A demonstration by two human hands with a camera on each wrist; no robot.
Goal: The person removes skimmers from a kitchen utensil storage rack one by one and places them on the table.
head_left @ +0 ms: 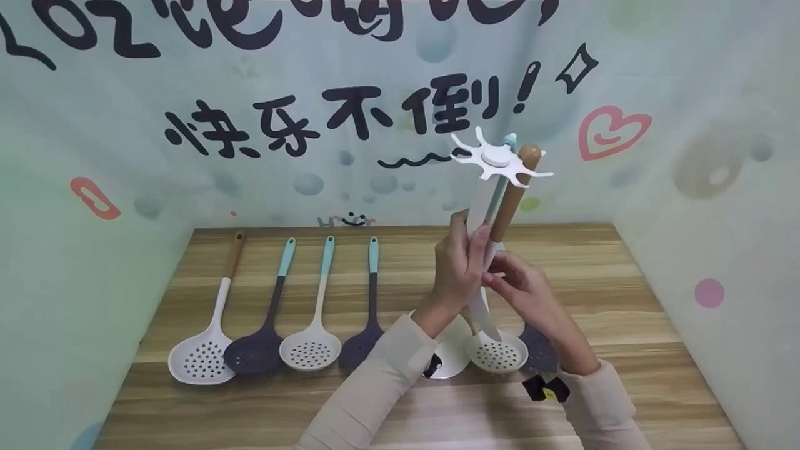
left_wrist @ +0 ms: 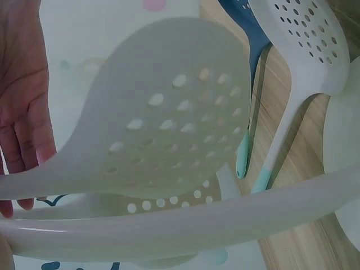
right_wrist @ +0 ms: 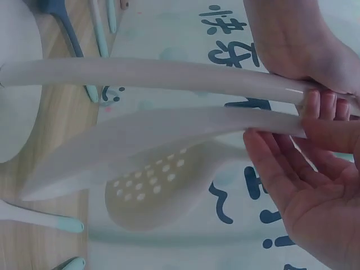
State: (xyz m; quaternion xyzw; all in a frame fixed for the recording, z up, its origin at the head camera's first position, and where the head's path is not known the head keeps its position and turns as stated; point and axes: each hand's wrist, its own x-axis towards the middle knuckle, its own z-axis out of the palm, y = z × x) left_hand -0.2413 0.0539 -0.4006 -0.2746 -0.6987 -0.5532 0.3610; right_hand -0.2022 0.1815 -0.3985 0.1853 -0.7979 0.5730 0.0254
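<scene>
My left hand (head_left: 459, 259) grips the white post of a utensil stand, topped by a white star-shaped hook wheel (head_left: 497, 157). The post (right_wrist: 169, 73) curves down to a round white base (right_wrist: 19, 112). My right hand (head_left: 525, 290) pinches the neck of a white skimmer (left_wrist: 169, 112) with a wooden handle (head_left: 509, 209); the handle's tip is up at the hooks. Behind it hangs another white skimmer (right_wrist: 149, 188), its turquoise handle partly hidden by the post. In the left wrist view my right hand's fingers (left_wrist: 34, 129) are at the held skimmer's neck.
On the wooden table (head_left: 262, 419), a wooden-handled white skimmer (head_left: 203, 356) and several turquoise-handled skimmers lie left of the stand. A white skimmer (head_left: 500, 357) and a dark skimmer (head_left: 539, 347) lie right of the base. Printed cloth (head_left: 300, 194) walls the back and sides.
</scene>
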